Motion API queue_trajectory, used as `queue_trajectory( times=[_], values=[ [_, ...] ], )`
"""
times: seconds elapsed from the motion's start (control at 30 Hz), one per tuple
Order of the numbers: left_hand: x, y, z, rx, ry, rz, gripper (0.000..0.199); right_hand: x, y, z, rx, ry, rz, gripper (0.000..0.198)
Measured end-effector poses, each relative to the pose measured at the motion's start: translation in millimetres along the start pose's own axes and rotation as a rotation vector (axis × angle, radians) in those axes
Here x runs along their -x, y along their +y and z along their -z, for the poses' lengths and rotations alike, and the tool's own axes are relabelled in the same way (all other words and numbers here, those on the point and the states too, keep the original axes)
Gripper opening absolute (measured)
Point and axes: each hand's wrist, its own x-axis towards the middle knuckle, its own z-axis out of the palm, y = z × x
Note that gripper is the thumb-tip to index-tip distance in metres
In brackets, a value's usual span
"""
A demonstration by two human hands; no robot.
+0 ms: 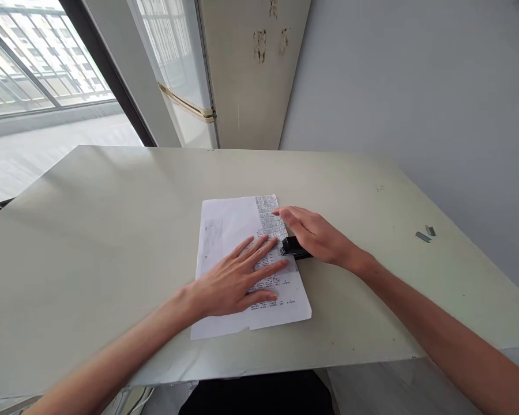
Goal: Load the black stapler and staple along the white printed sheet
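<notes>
A sheaf of white paper lies on the table, with a strip of dense print on its right part. My left hand is spread flat on the paper, fingers apart and pointing right. At the paper's right edge is a black stapler, its front end over the sheets. My right hand lies over the top of the stapler with its fingers stretched out to the left above the print. The palm covers most of the stapler's back part. Whether the stapler is pressed down cannot be made out.
Two small grey strips, perhaps staples, lie at the right side of the white table. Behind the table stands a fridge with a pale handle. A grey wall borders the right, and a window with railings is at the left.
</notes>
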Motion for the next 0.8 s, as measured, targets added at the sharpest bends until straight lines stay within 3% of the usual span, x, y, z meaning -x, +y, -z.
queue_trajectory(
  times=[0.23,0.8],
  values=[
    [0.0,1.6,-3.1,0.011,0.033,0.002,0.063,-7.3,-6.0,-9.6,0.177,-0.03,-0.051,0.065],
    [-1.5,3.0,-8.2,0.048,0.043,0.023,0.062,-7.5,-11.2,-17.6,0.238,-0.038,-0.115,0.064]
  ],
)
